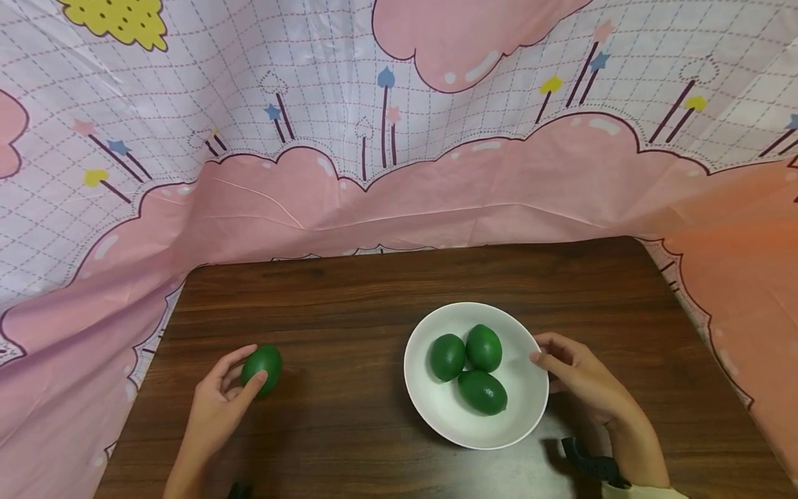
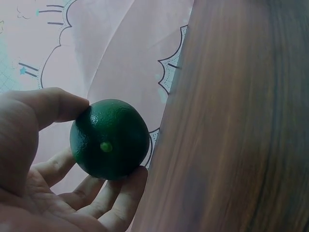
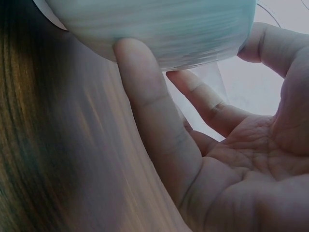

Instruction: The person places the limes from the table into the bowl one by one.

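Observation:
A green lime is held between the thumb and fingers of my left hand, over the left part of the table. In the left wrist view the lime shows a pale stem spot, with the thumb on one side and fingertips under it. My right hand grips a white bowl by its right side, thumb at the rim. In the right wrist view, fingers touch the outside of the bowl low down. Three limes lie inside the bowl: one lime at left, one behind, one in front.
A dark wooden table lies under both hands. Behind it and along its sides hangs a pink and white patterned cloth. A black strap is on the right wrist.

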Motion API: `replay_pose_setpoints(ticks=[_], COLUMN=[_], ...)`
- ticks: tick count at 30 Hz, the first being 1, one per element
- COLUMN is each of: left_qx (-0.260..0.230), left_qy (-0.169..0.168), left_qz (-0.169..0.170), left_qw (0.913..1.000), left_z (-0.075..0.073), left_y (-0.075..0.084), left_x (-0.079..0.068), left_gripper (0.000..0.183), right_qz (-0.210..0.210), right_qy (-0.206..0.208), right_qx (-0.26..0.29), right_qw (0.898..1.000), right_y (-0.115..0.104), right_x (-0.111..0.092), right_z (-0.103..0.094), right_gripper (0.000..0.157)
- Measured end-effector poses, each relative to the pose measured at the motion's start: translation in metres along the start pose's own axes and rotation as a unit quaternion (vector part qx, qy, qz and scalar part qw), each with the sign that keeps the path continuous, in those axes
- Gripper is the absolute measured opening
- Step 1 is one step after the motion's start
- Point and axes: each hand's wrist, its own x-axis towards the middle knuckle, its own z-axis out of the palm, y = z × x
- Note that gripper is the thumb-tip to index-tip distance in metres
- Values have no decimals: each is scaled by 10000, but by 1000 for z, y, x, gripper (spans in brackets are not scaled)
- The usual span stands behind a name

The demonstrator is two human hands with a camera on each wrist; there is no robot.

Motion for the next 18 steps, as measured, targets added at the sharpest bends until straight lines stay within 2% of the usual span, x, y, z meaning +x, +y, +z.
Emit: replay_pose_setpoints(ticks=[11, 18], left_qx=[-232, -351], left_qy=[-164, -344], left_qz=[147, 193], left_qw=[9995, 9986], left_z=[2, 10], left_y=[7, 9], left_x=[5, 4], left_gripper=[52, 51], right_qz=[-39, -71], right_qy=[1, 53], right_qx=[-23, -89], right_qw=[10000, 9999], right_y=[0, 1], right_x=[2, 2], right_z=[2, 2], right_gripper=[45, 44])
